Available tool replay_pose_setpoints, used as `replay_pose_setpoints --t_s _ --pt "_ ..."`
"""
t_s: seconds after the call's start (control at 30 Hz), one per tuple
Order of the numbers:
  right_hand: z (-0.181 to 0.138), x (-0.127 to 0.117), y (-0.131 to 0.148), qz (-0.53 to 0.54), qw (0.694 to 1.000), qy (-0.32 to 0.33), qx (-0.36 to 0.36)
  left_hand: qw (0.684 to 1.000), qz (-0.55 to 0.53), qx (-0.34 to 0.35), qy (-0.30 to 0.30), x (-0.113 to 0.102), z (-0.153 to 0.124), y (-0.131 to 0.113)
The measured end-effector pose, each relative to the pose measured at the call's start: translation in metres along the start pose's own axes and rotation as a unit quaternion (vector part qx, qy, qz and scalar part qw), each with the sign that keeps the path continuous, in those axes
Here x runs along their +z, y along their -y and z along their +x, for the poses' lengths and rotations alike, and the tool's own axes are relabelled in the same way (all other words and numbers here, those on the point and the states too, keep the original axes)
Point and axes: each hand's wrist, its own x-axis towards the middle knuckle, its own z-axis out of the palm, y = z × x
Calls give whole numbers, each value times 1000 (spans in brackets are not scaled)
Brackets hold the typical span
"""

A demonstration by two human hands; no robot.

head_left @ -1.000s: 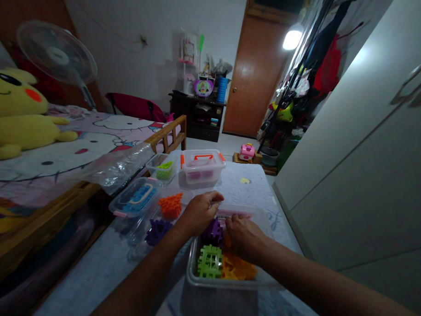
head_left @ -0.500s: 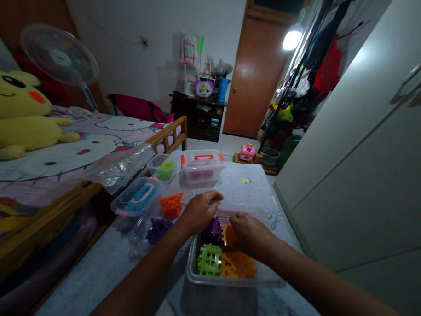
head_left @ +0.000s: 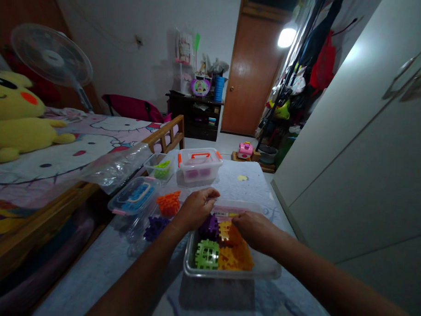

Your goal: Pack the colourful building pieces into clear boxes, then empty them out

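Note:
A clear plastic bin (head_left: pixel 232 273) holds interlocking toy blocks: a green one (head_left: pixel 207 254), a purple one (head_left: pixel 210 226), and yellow-orange pieces (head_left: pixel 236 256). My right hand (head_left: pixel 251 226) is closed over the bin's inside, its fingertips beside a yellow block (head_left: pixel 225 231); what they hold is hidden. My left hand (head_left: pixel 198 206) hovers at the bin's back left corner with fingers curled toward the thumb, and their grip cannot be made out. Left of that forearm lie orange blocks (head_left: pixel 168 203) and dark purple blocks (head_left: pixel 156 227).
Behind stands a lidded clear box (head_left: pixel 200 167) with orange clips. Left of it is a small tub (head_left: pixel 160 167) with green pieces, and nearer, a lid or box with blue pieces (head_left: pixel 135 197). A wooden bed rail (head_left: pixel 163 133) borders the left; a white cabinet (head_left: pixel 369 172) rises at right.
My right hand has shifted slightly right within the bin, uncovering more of the yellow block. My left hand keeps about the same place beside the bin. The whole view has moved a little.

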Motion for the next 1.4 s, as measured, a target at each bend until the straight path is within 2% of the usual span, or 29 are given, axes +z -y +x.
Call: replay_pose_setpoints --t_s 0.2,0.57,0.73,0.83,1.03,1.2,1.4 --pt "10 8 17 -3 1000 7 17 1000 8 -3 -2 0 0 0" --pt "8 16 15 5 998 -36 57 1000 2 -5 2 -2 -1 -2" --pt "4 7 12 -19 994 -88 54 1000 1 1 3 -1 0 -3" --pt "3 -2 17 -37 993 -106 29 1000 2 2 1 -1 0 -4" --pt "10 -4 29 -14 996 -72 -50 1000 -2 4 -1 -2 0 -3" --pt "13 4 18 38 994 -92 -43 1000 -11 4 1 -1 1 -2" --pt "22 11 19 18 998 -59 -23 1000 -26 6 0 0 1 -1"
